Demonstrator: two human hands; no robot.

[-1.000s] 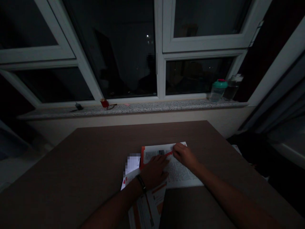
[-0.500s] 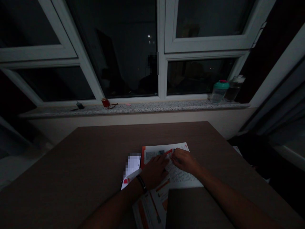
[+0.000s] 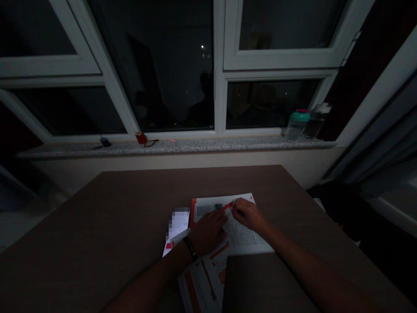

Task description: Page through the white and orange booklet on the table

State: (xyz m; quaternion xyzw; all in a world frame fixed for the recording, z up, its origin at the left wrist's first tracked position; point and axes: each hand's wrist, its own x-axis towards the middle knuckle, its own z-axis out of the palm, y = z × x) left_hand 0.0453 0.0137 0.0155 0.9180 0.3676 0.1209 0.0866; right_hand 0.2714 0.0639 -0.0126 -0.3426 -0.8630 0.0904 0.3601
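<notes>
A printed book with orange-red markings lies on the brown table. My left hand, with a dark band on its wrist, rests flat on the pages with its fingers stretched toward the upper right. From its fingertips a narrow red strip runs to my right hand. The right hand's fingers are curled together over the page; what they pinch is hidden. Below my left wrist a slanted page with orange blocks reaches toward me. Beside the book's left edge is a phone with a lit screen, partly covered by paper.
The table stands before a speckled sill under dark windows. On the sill are a green-lidded bottle, a clear bottle, a small red jar and a small dark bottle. Curtains hang at the right.
The whole view has shifted slightly. My right hand's fingers look more curled in near the red strip; my left hand stays flat on the page.
</notes>
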